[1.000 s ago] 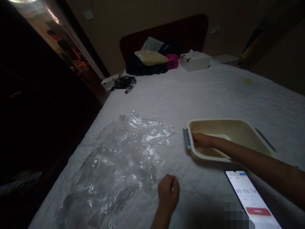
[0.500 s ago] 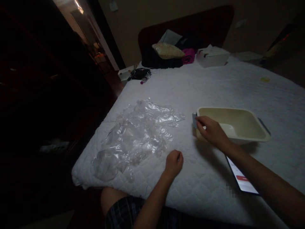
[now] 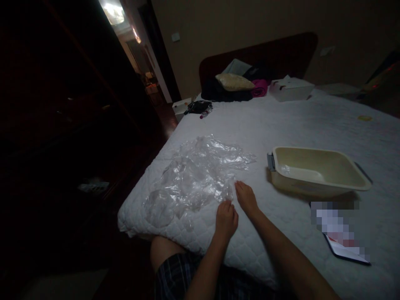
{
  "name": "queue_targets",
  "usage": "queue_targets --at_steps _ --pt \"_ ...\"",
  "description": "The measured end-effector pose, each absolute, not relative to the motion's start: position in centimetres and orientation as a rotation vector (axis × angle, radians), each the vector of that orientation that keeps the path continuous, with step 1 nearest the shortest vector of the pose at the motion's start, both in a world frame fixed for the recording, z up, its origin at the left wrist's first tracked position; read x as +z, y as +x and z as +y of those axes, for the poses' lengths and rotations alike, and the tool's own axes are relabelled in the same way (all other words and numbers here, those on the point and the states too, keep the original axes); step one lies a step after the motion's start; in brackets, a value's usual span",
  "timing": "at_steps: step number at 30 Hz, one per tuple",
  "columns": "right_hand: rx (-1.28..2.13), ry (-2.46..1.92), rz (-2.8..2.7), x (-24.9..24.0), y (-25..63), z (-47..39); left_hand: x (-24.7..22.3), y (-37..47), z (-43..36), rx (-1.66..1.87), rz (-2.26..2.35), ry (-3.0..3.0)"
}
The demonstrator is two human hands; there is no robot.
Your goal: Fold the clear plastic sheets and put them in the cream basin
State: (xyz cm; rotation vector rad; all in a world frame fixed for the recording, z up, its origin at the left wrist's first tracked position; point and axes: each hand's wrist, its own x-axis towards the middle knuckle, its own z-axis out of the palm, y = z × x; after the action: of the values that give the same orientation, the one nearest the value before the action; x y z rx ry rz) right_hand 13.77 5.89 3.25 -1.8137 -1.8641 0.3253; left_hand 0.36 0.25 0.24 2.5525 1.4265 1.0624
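A crumpled clear plastic sheet (image 3: 193, 175) lies spread over the near left part of the bed. My left hand (image 3: 226, 220) is closed, with its curled fingers on the sheet's near right edge. Just to its right and slightly farther away, my right hand (image 3: 246, 197) pinches the same edge, fingers pressed together. The plastic between the fingertips is thin and hard to make out. To the right of my hands stands a cream plastic basin (image 3: 315, 189) with grey end handles; neither hand touches it.
A phone (image 3: 350, 254), partly pixelated, lies in front of the basin on the white quilted bed cover (image 3: 275, 125). At the far end are a cushion (image 3: 235, 82), a pink roll (image 3: 259, 88) and a white box (image 3: 292, 88). The bed's left edge drops to dark floor.
My right hand has left the basin's grey handle and moved left to the plastic sheet. My left hand has come to the sheet's edge. The view has shifted, uncovering the phone.
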Motion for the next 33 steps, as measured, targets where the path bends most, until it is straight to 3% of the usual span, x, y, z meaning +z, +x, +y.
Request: queue_targets --at_steps 17,22,27,33 --pt "0.715 -1.521 -1.099 2.2 20.4 -0.7 0.5 0.7 -0.1 1.079 1.466 2.73" --pt "1.159 -1.17 -0.899 2.0 21.2 -1.3 0.6 0.5 -0.7 1.142 1.459 2.681" --pt "1.401 -1.205 -0.907 2.7 20.8 -2.2 1.5 0.2 -1.6 1.243 1.337 2.708" --pt "1.41 -1.15 -0.922 3.4 20.8 -2.5 2.6 2.9 -1.7 1.229 1.223 2.069"
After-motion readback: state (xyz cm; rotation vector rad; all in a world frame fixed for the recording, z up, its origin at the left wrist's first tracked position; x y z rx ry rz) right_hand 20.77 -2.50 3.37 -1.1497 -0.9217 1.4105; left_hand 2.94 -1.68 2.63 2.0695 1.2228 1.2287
